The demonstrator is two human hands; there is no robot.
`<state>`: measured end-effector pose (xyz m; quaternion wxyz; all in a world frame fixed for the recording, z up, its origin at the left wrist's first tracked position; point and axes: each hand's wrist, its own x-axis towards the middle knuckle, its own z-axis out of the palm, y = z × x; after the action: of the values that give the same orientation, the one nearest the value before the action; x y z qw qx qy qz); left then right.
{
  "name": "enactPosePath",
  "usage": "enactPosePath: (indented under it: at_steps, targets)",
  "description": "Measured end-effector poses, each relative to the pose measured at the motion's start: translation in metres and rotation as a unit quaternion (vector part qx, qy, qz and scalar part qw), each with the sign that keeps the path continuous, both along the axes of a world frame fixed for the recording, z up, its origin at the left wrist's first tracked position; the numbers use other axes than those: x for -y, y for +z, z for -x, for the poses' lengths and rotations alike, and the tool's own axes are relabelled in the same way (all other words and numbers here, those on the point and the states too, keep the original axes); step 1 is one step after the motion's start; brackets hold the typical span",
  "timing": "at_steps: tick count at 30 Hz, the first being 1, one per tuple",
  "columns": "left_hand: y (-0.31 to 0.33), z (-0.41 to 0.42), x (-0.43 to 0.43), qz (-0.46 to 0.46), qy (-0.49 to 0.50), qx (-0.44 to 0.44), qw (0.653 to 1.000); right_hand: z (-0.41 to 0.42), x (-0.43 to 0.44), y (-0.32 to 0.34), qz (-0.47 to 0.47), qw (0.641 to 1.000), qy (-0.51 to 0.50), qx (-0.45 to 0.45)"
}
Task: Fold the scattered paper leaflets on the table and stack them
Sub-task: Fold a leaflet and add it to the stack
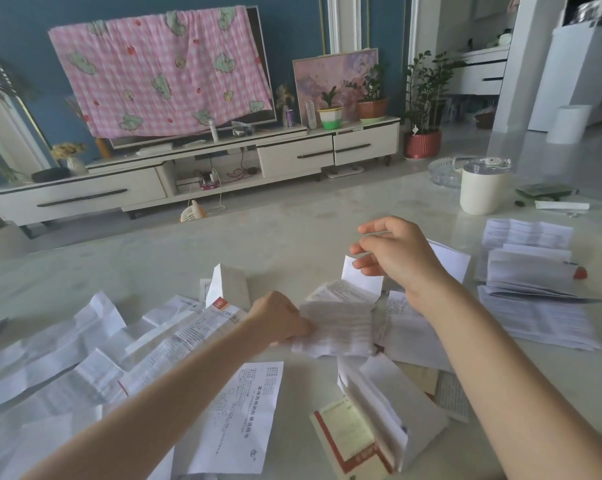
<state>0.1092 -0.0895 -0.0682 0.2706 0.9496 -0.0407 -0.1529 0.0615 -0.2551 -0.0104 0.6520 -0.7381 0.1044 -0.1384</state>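
Observation:
My left hand pinches the left edge of a creased white leaflet held just above the table. My right hand grips the far end of the same leaflet, which is bent upward there. Several unfolded leaflets lie scattered at the front left, and one with printed text lies flat in front of me. A folded leaflet with a red border lies at the front right. A stack of folded leaflets rests at the right of the table.
A cream mug with a clear lid and a glass ashtray stand at the far right of the table. Small dark packets lie beyond the stack. A TV cabinet stands across the floor.

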Motion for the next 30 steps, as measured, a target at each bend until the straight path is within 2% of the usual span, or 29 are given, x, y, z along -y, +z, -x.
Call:
enactPosePath:
  at_steps: [3,11,16,18,20,24,27,30]
  targets:
    - [0.004,0.008,0.004,-0.042,-0.024,0.062,0.997,0.001,-0.004,0.0,0.013,1.0,0.007,-0.004]
    - [0.023,0.005,-0.014,0.055,0.026,0.122,0.991,0.003,-0.016,-0.003,0.059,0.997,0.047,-0.014]
    - [0.035,0.001,-0.047,0.148,0.042,0.172,0.973,0.0,-0.028,-0.003,0.07,0.996,0.062,-0.002]
    - [0.038,-0.009,-0.063,0.156,0.062,0.205,0.964,0.0,-0.028,-0.001,0.073,0.996,0.05,0.017]
    - [0.037,-0.025,-0.082,0.119,0.095,0.232,0.961,-0.001,-0.03,0.002,0.068,0.996,0.045,0.035]
    - [0.017,-0.046,-0.101,-0.045,0.106,0.162,0.98,-0.002,-0.031,0.004,0.072,0.995,0.047,0.054]
    - [0.009,-0.053,-0.092,-0.035,0.128,0.122,0.984,-0.004,-0.032,0.005,0.082,0.994,0.037,0.065]
    - [0.006,-0.068,-0.084,0.036,0.192,0.078,0.978,-0.006,-0.033,0.005,0.089,0.993,0.046,0.069]
